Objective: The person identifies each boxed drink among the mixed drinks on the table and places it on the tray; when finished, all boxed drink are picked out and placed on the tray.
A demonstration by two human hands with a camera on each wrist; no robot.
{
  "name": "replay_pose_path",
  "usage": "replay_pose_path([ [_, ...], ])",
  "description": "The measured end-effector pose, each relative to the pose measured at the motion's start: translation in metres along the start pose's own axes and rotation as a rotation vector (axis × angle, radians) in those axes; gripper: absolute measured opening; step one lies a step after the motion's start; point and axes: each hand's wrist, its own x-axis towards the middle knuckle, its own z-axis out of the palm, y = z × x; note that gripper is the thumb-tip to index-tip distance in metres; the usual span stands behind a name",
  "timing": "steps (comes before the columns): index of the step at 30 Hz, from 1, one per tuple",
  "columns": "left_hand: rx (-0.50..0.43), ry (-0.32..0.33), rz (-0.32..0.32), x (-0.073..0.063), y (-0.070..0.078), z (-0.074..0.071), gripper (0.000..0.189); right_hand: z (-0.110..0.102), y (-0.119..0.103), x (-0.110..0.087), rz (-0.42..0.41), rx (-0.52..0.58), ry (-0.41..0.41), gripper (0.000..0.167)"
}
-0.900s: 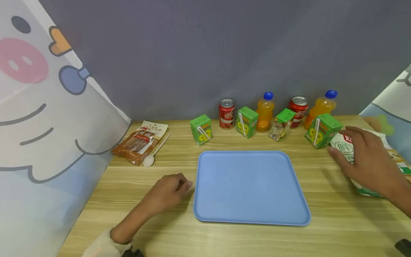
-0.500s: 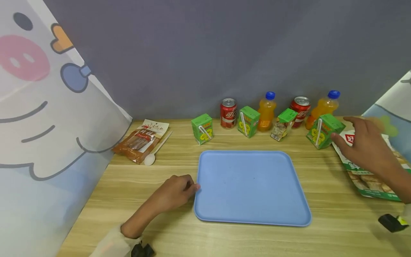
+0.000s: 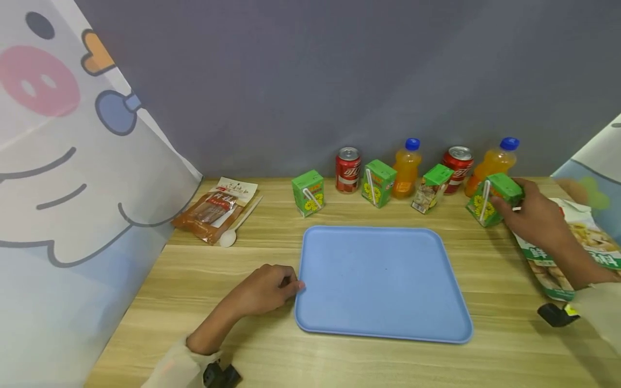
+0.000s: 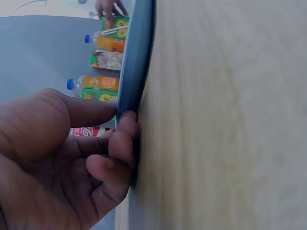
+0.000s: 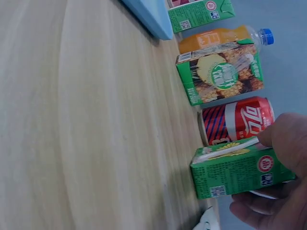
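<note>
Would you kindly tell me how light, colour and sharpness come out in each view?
Head view: soft shadows on the wooden tabletop, the blue tray free of strong glare; left wrist view: turned sideways, bluish, wood grain blurred; right wrist view: also sideways and bluish, lettering on the red cola can clear, fine print on the green drink carton unreadable.

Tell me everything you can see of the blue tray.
The tray is a plain light blue, roughly rectangular, with rounded corners and a low raised rim all round; it looks like smooth plastic. A tiny dark speck shows near the middle of its surface. It is upright and seems to lie flat on the wooden table, near the middle of the head view. The person's left hand pinches its left edge. Its underside is hidden.
</note>
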Motion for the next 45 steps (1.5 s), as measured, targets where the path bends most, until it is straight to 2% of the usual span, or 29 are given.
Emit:
replay_pose_path([
  [8,-0.004,-0.010,0.014,0.001,-0.001,0.001,0.027,0.007,0.000,0.000,0.056,-0.003,0.076,0.077],
  [13,0.016,-0.012,0.008,0.001,-0.001,0.000,0.027,0.009,-0.001,0.000,0.061,0.000,0.109,0.075],
  [26,0.024,-0.016,0.010,0.003,-0.003,0.003,0.030,0.004,-0.009,-0.003,0.066,0.026,0.121,0.073],
  [32,0.032,-0.011,0.006,0.002,-0.004,0.003,0.030,-0.006,-0.020,-0.005,0.014,0.051,0.148,0.065],
  [39,0.034,-0.013,-0.001,0.002,-0.003,0.002,0.030,-0.017,-0.039,-0.010,0.031,0.049,0.129,0.069],
  [45,0.042,-0.011,0.006,0.001,-0.002,0.002,0.030,-0.024,-0.059,-0.020,-0.016,0.076,0.113,0.070],
])
